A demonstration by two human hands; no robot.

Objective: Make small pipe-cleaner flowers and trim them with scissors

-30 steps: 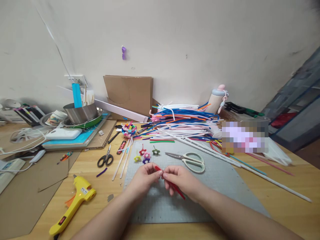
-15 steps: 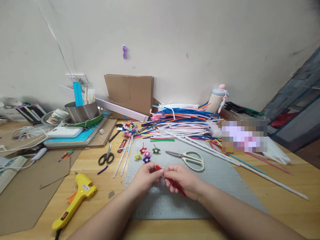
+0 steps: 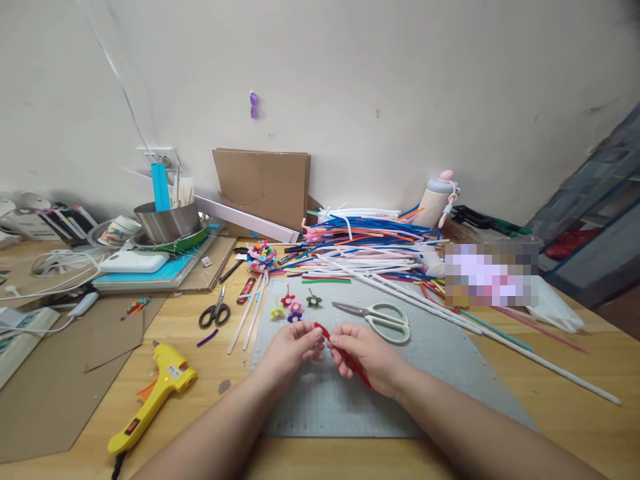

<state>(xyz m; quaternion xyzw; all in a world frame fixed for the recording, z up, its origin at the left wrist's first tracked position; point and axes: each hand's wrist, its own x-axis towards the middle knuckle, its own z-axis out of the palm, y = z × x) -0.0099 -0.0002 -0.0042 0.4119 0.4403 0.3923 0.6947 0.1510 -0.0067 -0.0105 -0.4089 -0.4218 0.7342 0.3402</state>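
A short red pipe cleaner [image 3: 359,370] runs slantwise between my hands above the grey cutting mat [image 3: 430,393]. My left hand [image 3: 295,350] pinches its upper end between thumb and forefinger. My right hand [image 3: 367,353] is closed around it lower down, and the tail sticks out below the fingers. Just beyond my hands lie small pipe-cleaner flowers: a red one [image 3: 288,300], a green one [image 3: 314,301], a pink one [image 3: 297,305], a purple one [image 3: 295,317] and a yellow one [image 3: 277,312]. White-handled scissors [image 3: 390,323] rest beside them on the mat.
A yellow glue gun [image 3: 160,393] lies left of my forearm, with black scissors [image 3: 215,313] and clear glue sticks [image 3: 245,327] farther back. Bundles of pipe cleaners [image 3: 370,233] are piled behind the mat. At the back right stands a bottle [image 3: 435,200].
My hands have drawn slightly apart, showing more of the red pipe cleaner between them. The whole view has shifted a little; the table items stay put.
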